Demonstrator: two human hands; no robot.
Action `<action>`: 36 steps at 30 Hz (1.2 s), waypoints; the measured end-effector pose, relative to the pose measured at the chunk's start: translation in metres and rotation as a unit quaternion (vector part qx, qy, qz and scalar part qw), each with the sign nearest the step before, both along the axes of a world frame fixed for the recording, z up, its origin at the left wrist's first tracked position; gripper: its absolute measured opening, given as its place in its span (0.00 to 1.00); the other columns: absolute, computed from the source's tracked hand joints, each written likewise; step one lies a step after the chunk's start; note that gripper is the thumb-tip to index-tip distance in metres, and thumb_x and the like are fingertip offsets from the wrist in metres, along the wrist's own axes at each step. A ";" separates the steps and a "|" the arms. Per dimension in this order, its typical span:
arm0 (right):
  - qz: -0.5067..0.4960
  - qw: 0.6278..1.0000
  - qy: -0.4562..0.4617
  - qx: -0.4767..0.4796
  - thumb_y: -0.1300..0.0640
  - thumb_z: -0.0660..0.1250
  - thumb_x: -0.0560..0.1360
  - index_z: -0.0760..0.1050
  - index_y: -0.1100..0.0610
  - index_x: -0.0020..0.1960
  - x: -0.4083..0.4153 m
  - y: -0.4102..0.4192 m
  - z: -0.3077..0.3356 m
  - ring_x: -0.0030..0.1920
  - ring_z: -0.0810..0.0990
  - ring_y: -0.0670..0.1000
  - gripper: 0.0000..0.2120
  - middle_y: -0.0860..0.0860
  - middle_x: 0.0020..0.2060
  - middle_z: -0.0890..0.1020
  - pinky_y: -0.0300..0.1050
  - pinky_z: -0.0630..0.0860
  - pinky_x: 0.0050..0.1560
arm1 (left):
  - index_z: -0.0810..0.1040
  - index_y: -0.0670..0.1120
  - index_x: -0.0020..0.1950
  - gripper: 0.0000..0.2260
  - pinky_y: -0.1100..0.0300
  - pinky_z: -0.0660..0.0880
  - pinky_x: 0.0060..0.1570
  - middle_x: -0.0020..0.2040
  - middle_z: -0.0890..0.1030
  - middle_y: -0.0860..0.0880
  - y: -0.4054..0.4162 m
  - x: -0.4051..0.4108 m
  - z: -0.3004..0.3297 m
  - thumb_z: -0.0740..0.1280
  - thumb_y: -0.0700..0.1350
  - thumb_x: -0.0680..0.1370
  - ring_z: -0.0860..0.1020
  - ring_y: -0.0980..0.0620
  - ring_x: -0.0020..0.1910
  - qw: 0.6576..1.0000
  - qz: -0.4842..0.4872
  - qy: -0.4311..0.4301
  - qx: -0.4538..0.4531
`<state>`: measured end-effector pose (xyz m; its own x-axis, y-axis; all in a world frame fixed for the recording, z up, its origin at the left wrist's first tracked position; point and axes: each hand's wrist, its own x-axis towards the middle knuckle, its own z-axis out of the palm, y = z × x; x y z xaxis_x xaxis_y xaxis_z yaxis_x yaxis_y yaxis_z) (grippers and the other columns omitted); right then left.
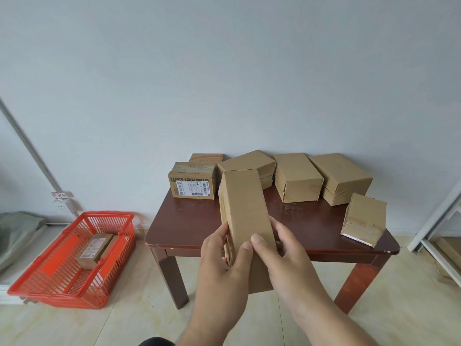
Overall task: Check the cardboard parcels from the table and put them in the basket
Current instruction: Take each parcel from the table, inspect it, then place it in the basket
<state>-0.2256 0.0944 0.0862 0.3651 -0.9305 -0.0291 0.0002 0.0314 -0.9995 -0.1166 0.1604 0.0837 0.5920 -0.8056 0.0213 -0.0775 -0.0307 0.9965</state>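
Above the table's front edge: a long cardboard parcel (pixel 245 216) is held up on end.
Left hand (pixel 225 265): fingers curled round the parcel's left side, thumb on its front face.
Right hand (pixel 279 253): grips the right side, thumb pressed beside the left thumb.
Table (pixel 189 221): dark wood, bearing six more parcels, one with a shipping label (pixel 192 182).
Basket (pixel 72 258): red, on the floor left of the table, holding one labelled parcel (pixel 96 249).

I see both hands, left hand (pixel 222 260) and right hand (pixel 279 253), gripping a long parcel (pixel 244 211) above the table's (pixel 189 221) front edge. One small parcel (pixel 96 249) lies in the red basket (pixel 62 283).
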 end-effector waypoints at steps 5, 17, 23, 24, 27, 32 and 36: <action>-0.005 1.000 0.007 -0.006 0.45 0.73 0.79 0.77 0.35 0.68 0.001 0.004 -0.005 0.60 0.85 0.45 0.19 0.44 0.62 0.84 0.53 0.83 0.61 | 0.76 0.61 0.64 0.13 0.51 0.81 0.61 0.64 0.81 0.57 -0.004 0.007 0.003 0.72 0.53 0.80 0.81 0.61 0.60 1.000 0.024 -0.011 0.001; -0.036 0.999 -0.007 -0.018 0.47 0.73 0.79 0.77 0.44 0.57 0.003 -0.001 -0.001 0.48 0.84 0.38 0.09 0.38 0.49 0.87 0.36 0.76 0.47 | 0.72 0.55 0.70 0.19 0.69 0.79 0.52 0.61 0.82 0.60 -0.002 0.003 0.002 0.72 0.51 0.81 0.80 0.68 0.58 1.000 -0.013 -0.001 -0.005; -0.025 0.999 0.007 -0.030 0.46 0.73 0.79 0.77 0.36 0.65 0.005 0.007 -0.005 0.55 0.84 0.39 0.15 0.38 0.55 0.86 0.45 0.81 0.56 | 0.73 0.62 0.75 0.29 0.51 0.79 0.65 0.68 0.77 0.59 -0.007 0.013 0.009 0.66 0.70 0.76 0.80 0.59 0.64 1.000 -0.010 -0.023 0.011; -0.026 0.999 0.008 -0.032 0.46 0.73 0.80 0.77 0.35 0.66 0.006 0.006 -0.005 0.55 0.84 0.39 0.16 0.39 0.56 0.86 0.44 0.81 0.56 | 0.75 0.62 0.73 0.25 0.52 0.79 0.64 0.67 0.76 0.60 -0.007 0.012 0.009 0.66 0.67 0.78 0.80 0.61 0.63 1.000 -0.009 -0.026 0.008; -0.035 0.999 0.011 -0.034 0.45 0.72 0.80 0.77 0.34 0.64 0.007 0.002 0.000 0.51 0.84 0.37 0.14 0.36 0.52 0.85 0.36 0.79 0.48 | 0.76 0.61 0.72 0.19 0.57 0.80 0.60 0.66 0.75 0.62 -0.008 0.011 0.007 0.66 0.60 0.81 0.79 0.64 0.62 1.000 -0.012 -0.025 0.007; -0.054 0.998 0.012 -0.032 0.44 0.73 0.79 0.79 0.38 0.60 0.008 -0.001 0.001 0.49 0.83 0.36 0.11 0.34 0.49 0.85 0.36 0.77 0.46 | 0.77 0.62 0.70 0.17 0.59 0.81 0.57 0.66 0.80 0.56 -0.010 0.011 0.006 0.68 0.60 0.81 0.81 0.61 0.61 1.000 -0.018 -0.006 0.013; -0.054 0.998 0.016 -0.033 0.45 0.73 0.78 0.79 0.39 0.61 0.009 0.003 -0.001 0.51 0.84 0.36 0.12 0.38 0.53 0.85 0.39 0.79 0.49 | 0.78 0.57 0.66 0.15 0.70 0.78 0.42 0.55 0.86 0.58 -0.011 0.013 0.009 0.67 0.59 0.81 0.83 0.64 0.52 1.000 0.006 0.000 0.007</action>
